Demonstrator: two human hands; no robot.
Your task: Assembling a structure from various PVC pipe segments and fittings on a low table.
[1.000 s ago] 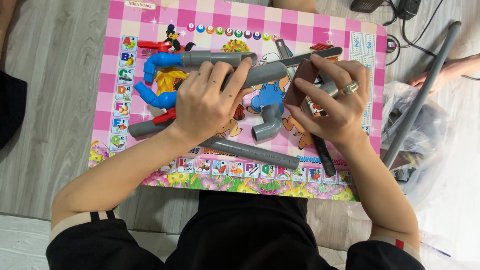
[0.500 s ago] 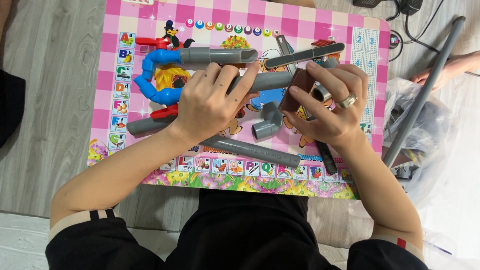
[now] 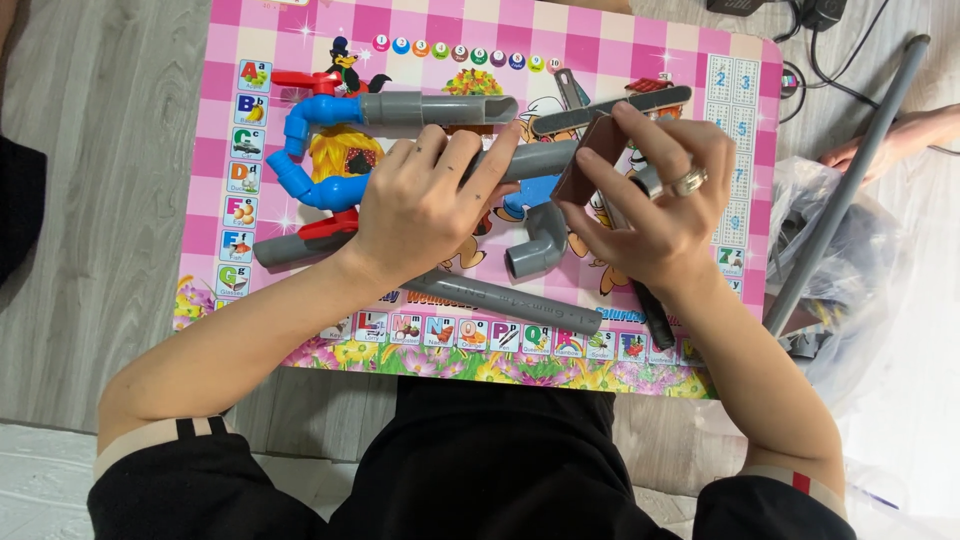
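My left hand [image 3: 425, 205] grips a grey plastic pipe [image 3: 535, 160] that lies across the middle of a pink checked children's table [image 3: 650, 50]. My right hand [image 3: 655, 205], with a ring on one finger, holds a small dark brown rectangular pad [image 3: 590, 160] against the end of that pipe. A grey elbow fitting [image 3: 540, 245] lies just below the pipe, between my hands.
A blue curved pipe assembly [image 3: 300, 160] with red valve handles joins a grey pipe [image 3: 440, 107] at the table's left. More grey pipes [image 3: 500, 298] lie near the front edge. A long grey pipe [image 3: 850, 190] and a plastic bag [image 3: 860, 290] sit right. Another person's hand [image 3: 900, 135] rests far right.
The view has shifted slightly. My right hand has slid the brown pad a little along the pipe end; my left hand keeps its grip on the pipe.
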